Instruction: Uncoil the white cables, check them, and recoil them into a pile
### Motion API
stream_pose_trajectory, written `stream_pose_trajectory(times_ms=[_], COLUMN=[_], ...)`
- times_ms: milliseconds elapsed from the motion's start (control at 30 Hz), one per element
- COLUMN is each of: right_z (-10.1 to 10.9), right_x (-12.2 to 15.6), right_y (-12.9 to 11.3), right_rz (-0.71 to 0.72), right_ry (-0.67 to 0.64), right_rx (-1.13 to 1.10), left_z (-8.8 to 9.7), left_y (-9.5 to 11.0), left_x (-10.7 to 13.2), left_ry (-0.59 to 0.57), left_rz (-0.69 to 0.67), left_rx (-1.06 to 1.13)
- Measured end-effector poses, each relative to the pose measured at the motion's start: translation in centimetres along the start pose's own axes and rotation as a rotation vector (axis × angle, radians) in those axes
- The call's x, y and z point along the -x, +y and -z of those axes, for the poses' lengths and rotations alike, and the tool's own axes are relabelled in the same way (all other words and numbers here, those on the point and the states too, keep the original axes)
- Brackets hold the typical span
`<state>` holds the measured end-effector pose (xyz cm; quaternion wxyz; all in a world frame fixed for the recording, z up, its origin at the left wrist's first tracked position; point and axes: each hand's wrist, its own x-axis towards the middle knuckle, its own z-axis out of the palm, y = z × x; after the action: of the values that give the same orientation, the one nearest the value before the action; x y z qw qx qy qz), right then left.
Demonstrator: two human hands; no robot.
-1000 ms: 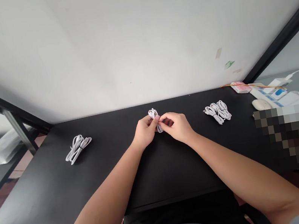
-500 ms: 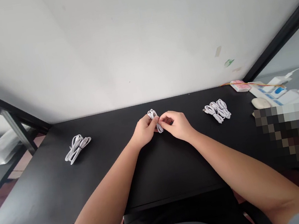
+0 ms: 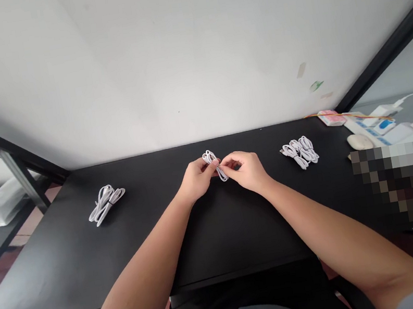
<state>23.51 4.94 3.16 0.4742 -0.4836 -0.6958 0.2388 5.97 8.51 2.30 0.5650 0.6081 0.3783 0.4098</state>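
Left grip point(image 3: 199, 176) closed around white cable bundle point(image 3: 222, 174); right grip point(image 3: 243, 168) pinched at its middle.

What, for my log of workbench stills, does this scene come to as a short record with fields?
Left hand: holding a coiled white cable
Right hand: fingertips at that cable's middle
Surface: black table
Table's left: another coil, dark tie around it
Table's right: more white coils, close together
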Motion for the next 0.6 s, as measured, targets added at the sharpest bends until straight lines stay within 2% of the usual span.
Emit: stream_pose_trajectory(times_ms=[267, 433, 500, 600], right_z=[0.2, 1.0, 1.1, 0.9], right_x=[-0.1, -0.7, -0.7, -0.6], right_y=[-0.1, 0.7, 0.9, 0.9], right_rz=[0.014, -0.037, -0.047, -0.014], right_ry=[-0.023, 0.114, 0.110, 0.057], right_rx=[-0.025, -0.024, -0.029, -0.042], left_z=[0.6, 0.2, -0.2, -0.7], left_y=[0.1, 0.0, 0.0, -0.2], left_x=[0.2, 0.1, 0.0, 0.0], left_ry=[-0.009, 0.054, 0.077, 0.052], left_rz=[-0.050, 0.018, 0.051, 0.072], left_rx=[-0.179, 0.054, 0.122, 0.137])
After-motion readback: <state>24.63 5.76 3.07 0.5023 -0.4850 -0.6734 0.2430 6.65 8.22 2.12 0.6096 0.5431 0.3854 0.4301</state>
